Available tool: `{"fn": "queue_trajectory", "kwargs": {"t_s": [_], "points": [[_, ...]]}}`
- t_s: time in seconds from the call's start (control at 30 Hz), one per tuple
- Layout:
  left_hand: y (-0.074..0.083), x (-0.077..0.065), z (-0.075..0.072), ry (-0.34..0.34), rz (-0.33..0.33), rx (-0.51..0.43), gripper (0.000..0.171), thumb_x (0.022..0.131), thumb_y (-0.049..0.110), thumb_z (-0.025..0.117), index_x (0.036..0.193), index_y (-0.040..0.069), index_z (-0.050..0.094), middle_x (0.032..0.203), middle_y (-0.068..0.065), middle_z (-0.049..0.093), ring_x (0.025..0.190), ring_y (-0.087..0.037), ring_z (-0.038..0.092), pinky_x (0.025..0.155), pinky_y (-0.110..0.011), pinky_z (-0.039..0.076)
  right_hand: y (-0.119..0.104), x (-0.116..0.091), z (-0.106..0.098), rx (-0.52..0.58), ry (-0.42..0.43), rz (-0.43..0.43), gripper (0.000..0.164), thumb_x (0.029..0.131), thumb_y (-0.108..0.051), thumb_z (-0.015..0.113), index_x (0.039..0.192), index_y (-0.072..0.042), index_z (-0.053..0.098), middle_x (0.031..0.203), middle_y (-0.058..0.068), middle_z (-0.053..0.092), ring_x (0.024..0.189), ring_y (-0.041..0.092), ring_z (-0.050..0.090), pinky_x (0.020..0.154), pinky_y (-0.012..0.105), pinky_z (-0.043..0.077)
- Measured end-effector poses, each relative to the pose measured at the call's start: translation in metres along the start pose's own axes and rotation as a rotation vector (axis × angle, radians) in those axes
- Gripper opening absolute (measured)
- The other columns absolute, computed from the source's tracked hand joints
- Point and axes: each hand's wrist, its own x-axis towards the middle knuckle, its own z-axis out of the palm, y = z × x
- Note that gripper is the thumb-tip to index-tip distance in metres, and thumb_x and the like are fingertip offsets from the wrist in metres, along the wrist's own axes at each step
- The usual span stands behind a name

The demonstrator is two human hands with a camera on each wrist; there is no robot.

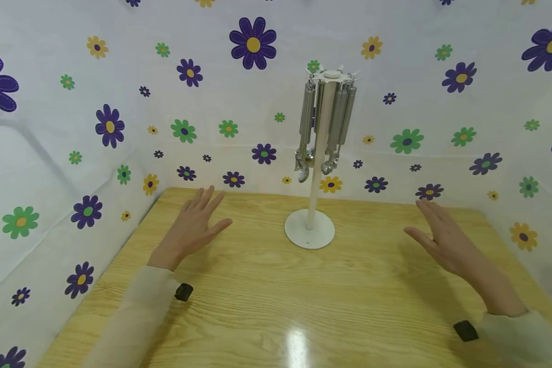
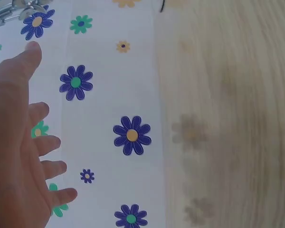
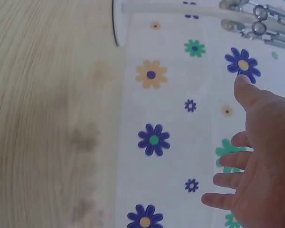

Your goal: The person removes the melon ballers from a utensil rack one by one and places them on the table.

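Between my left hand [image 1: 188, 230] and my right hand [image 1: 450, 245], apart from both, a white utensil stand [image 1: 317, 179] rises from the worktop [image 1: 248, 286]. It lies to the right of my left hand and to the left of my right, a little ahead of them as I judge it, its long axis upright. Its round base [image 1: 299, 236] looks slightly nearer my left hand. Both my hands are released, fingers extended and thumbs spread inward, holding nothing; they seem raised over the worktop, casting shadows below.

I count one stand, with one pole, one base and one hooked top [image 1: 332, 74], which sits higher than my fingertips. From the hooks hang metal kitchen utensils [image 1: 306, 112], handles up, some ending in rounded bowls; I make out at least four, but they overlap too much for a full count. Two small black pieces show, one by my left wrist [image 1: 184, 292] and one by my right [image 1: 466, 330]. Beyond my hands and to either side stands flower-printed sheeting [image 1: 340, 25].
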Motion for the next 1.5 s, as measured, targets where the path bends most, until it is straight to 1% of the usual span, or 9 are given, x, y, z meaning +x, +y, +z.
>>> {"fn": "queue_trajectory", "kwargs": {"t_s": [0.27, 0.5, 0.63, 0.73, 0.9, 1.03, 1.13, 1.33, 1.5], "points": [[0.029, 0.009, -0.01, 0.118, 0.07, -0.185, 0.075, 0.105, 0.048, 0.057, 0.164, 0.013, 0.027, 0.166, -0.016, 0.028, 0.153, -0.036, 0.026, 0.12, -0.059, 0.027, -0.032, 0.008, -0.002, 0.037, 0.031, -0.019, 0.071, 0.108, -0.028, 0.058, 0.16, 0.004, 0.024, 0.16, 0.034, 0.027, 0.145, 0.057, 0.025, 0.113, 0.073, 0.02], [0.057, 0.018, -0.022, 0.223, 0.099, -0.348, 0.062, 0.107, 0.032, 0.06, 0.158, 0.005, 0.038, 0.159, -0.015, 0.042, 0.146, -0.034, 0.04, 0.118, -0.053, 0.033, -0.055, 0.022, -0.004, 0.043, 0.064, -0.047, 0.065, 0.108, -0.03, 0.058, 0.158, 0.001, 0.033, 0.157, 0.031, 0.037, 0.14, 0.055, 0.035, 0.106, 0.073, 0.032], [0.074, 0.023, -0.029, 0.271, 0.113, -0.466, 0.054, 0.107, 0.025, 0.06, 0.154, 0.004, 0.044, 0.153, -0.013, 0.051, 0.139, -0.031, 0.049, 0.113, -0.049, 0.041, -0.068, 0.032, -0.002, 0.031, 0.141, -0.088, 0.055, 0.107, -0.027, 0.059, 0.152, 0.001, 0.044, 0.148, 0.027, 0.049, 0.127, 0.048, 0.052, 0.091, 0.066, 0.049], [0.087, 0.029, -0.036, 0.316, 0.135, -0.537, 0.049, 0.107, 0.021, 0.059, 0.151, 0.004, 0.048, 0.148, -0.013, 0.056, 0.133, -0.028, 0.055, 0.108, -0.048, 0.046, -0.076, 0.04, -0.001, 0.041, 0.202, -0.134, 0.048, 0.106, -0.022, 0.061, 0.147, 0.0, 0.051, 0.139, 0.024, 0.058, 0.116, 0.042, 0.061, 0.079, 0.06, 0.055], [0.108, 0.042, -0.048, 0.371, 0.183, -0.605, 0.045, 0.107, 0.018, 0.06, 0.148, 0.002, 0.051, 0.143, -0.013, 0.06, 0.128, -0.026, 0.059, 0.105, -0.046, 0.049, -0.088, 0.054, -0.004, 0.052, 0.282, -0.206, 0.042, 0.103, -0.013, 0.065, 0.143, 0.0, 0.057, 0.132, 0.02, 0.064, 0.106, 0.035, 0.066, 0.073, 0.051, 0.057], [0.126, 0.056, -0.059, 0.393, 0.205, -0.637, 0.043, 0.106, 0.017, 0.06, 0.146, 0.002, 0.053, 0.14, -0.011, 0.062, 0.126, -0.023, 0.059, 0.104, -0.042, 0.05, -0.098, 0.068, -0.009, 0.059, 0.345, -0.259, 0.04, 0.099, -0.006, 0.069, 0.138, 0.0, 0.062, 0.124, 0.016, 0.069, 0.099, 0.028, 0.068, 0.066, 0.025, 0.051], [0.14, 0.067, -0.07, 0.426, 0.212, -0.659, 0.041, 0.106, 0.016, 0.061, 0.144, 0.001, 0.055, 0.135, -0.01, 0.065, 0.121, -0.02, 0.061, 0.102, -0.037, 0.052, -0.105, 0.078, -0.013, 0.074, 0.372, -0.27, 0.037, 0.099, -0.005, 0.069, 0.135, 0.001, 0.064, 0.119, 0.016, 0.071, 0.097, 0.026, 0.068, 0.064, 0.014, 0.043], [0.164, 0.088, -0.093, 0.503, 0.223, -0.719, 0.037, 0.106, 0.015, 0.06, 0.14, 0.001, 0.058, 0.127, -0.009, 0.069, 0.11, -0.016, 0.066, 0.093, -0.032, 0.054, -0.118, 0.096, -0.02, 0.1, 0.413, -0.274, 0.033, 0.101, -0.006, 0.066, 0.132, 0.002, 0.066, 0.122, 0.015, 0.071, 0.101, 0.027, 0.068, 0.079, 0.015, 0.047], [0.177, 0.101, -0.107, 0.519, 0.223, -0.759, 0.036, 0.106, 0.015, 0.059, 0.139, 0.0, 0.059, 0.123, -0.011, 0.07, 0.103, -0.015, 0.069, 0.088, -0.028, 0.055, -0.128, 0.111, -0.026, 0.145, 0.448, -0.269, 0.032, 0.102, -0.008, 0.065, 0.132, 0.003, 0.065, 0.123, 0.016, 0.071, 0.104, 0.029, 0.069, 0.088, 0.011, 0.046]]}}
